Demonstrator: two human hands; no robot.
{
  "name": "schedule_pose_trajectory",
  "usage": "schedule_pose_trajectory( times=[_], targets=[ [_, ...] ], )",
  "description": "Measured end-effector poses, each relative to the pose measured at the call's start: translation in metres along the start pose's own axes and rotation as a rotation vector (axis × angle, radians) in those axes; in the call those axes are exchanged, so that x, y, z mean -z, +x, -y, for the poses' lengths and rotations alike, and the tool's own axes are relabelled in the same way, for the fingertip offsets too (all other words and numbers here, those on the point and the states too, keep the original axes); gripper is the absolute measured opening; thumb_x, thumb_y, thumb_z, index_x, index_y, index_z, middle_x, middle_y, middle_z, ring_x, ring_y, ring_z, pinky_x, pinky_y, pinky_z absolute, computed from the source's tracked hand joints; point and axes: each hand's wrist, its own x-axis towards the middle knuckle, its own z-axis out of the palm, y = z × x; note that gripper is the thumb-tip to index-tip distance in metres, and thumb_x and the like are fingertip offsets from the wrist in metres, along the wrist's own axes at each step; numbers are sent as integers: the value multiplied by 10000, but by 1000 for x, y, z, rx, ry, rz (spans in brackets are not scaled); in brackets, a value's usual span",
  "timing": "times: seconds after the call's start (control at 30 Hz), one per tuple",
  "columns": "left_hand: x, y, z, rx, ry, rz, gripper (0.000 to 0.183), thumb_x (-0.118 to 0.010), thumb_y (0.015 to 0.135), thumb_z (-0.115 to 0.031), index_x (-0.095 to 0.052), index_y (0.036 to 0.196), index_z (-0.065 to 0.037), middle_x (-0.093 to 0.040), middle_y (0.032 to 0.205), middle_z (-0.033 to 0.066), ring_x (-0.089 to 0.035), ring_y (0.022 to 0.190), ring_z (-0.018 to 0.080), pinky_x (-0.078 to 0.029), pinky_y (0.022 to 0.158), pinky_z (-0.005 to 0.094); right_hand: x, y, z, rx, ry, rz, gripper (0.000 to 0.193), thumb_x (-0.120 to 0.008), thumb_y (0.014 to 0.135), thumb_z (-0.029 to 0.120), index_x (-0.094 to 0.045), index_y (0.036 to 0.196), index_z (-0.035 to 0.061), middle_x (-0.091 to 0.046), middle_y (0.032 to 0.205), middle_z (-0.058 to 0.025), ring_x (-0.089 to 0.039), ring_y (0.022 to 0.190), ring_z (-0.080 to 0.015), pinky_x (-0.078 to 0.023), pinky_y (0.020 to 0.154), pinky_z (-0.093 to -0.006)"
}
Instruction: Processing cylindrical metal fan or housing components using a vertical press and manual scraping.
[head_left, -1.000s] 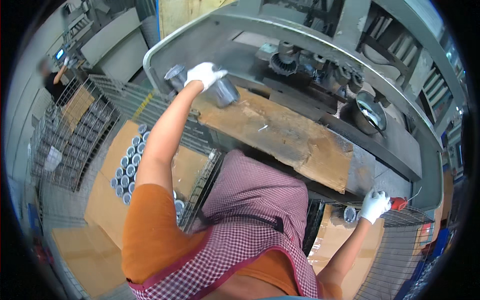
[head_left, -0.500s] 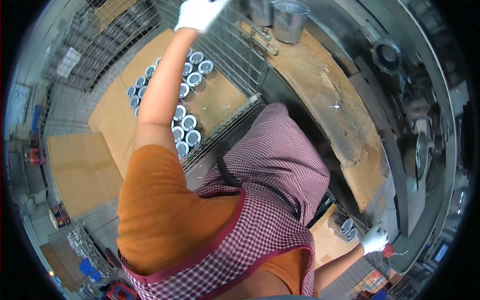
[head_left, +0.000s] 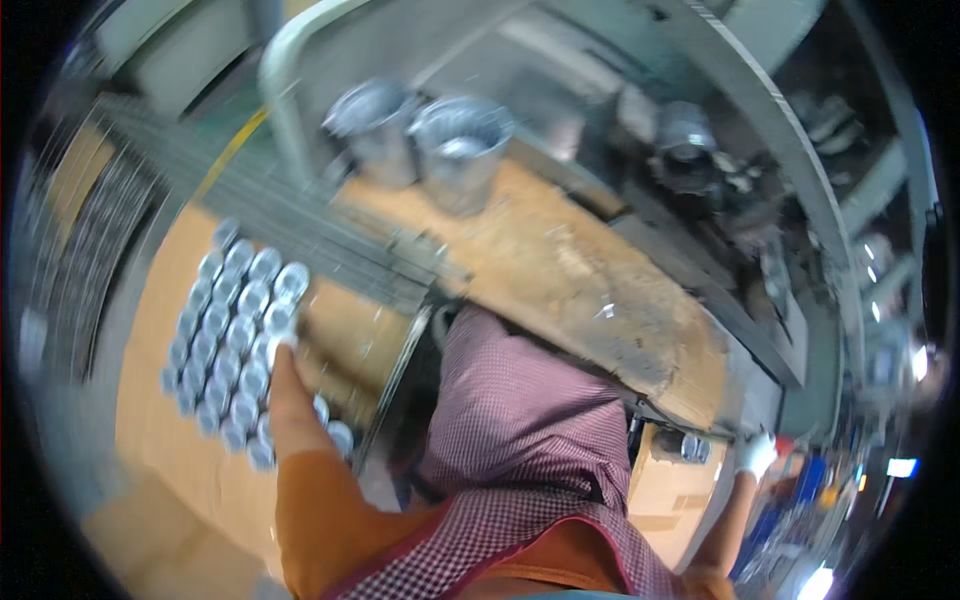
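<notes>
My left hand [head_left: 283, 346], in a white glove, is at the right side of a block of round metal cups [head_left: 240, 325]. Motion blur hides its fingers, so whether it grips a cup cannot be made out. The cups stand close together in rows on a brown cardboard sheet [head_left: 150, 400]. Far out to the right, my gloved right hand [head_left: 757, 455] is closed around a red-handled tool [head_left: 784, 444]. The earlier frame shows a thin bent metal rod on that tool; here its tip is blurred.
Two grey metal buckets [head_left: 460, 150] stand at the far end of a worn wooden bench [head_left: 600, 300]. A wire cage wall [head_left: 350, 245] lies beside the cardboard. More metal cups [head_left: 680, 447] rest in a cardboard box [head_left: 665, 500] at lower right. Machinery lines the right.
The view has swung round. My left hand has come from the cage's upper edge down to the cups. The right hand stays out to the right with the red-handled tool.
</notes>
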Motion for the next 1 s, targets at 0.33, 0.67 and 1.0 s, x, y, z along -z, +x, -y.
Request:
schedule_pose_trajectory(
  times=[0.33, 0.67, 1.0],
  targets=[
    [29, -11, -34, 428, -380, 209, 862, -564, 751, -668, -550, 1288, 6, -540, 1326, 220, -494, 1278, 300, -389, 1050, 396, 3, -7, -6, -261, -8, 95, 220, -696, 667, 214, -697, 749, 10, -654, 972, -228, -633, 895, -384, -511, 812, -440],
    [27, -28, -28, 622, -473, 95, 865, -516, 743, -722, -592, 1270, -41, -558, 1311, 218, -533, 1237, 338, -421, 1026, 427, 17, 8, 12, -310, 34, 245, 355, -644, 722, 261, -708, 958, 4, -642, 1052, -238, -626, 980, -373, -498, 848, -425],
    [189, -235, -119, -352, 256, -157, 591, -648, 705, -623, -731, 835, -52, -696, 829, 196, -679, 803, 353, -504, 743, 448, -13, 3, -13, -140, 25, 164, 313, -686, 721, 278, -698, 850, -7, -645, 1006, -221, -586, 1041, -341, -472, 861, -428]
  ],
)
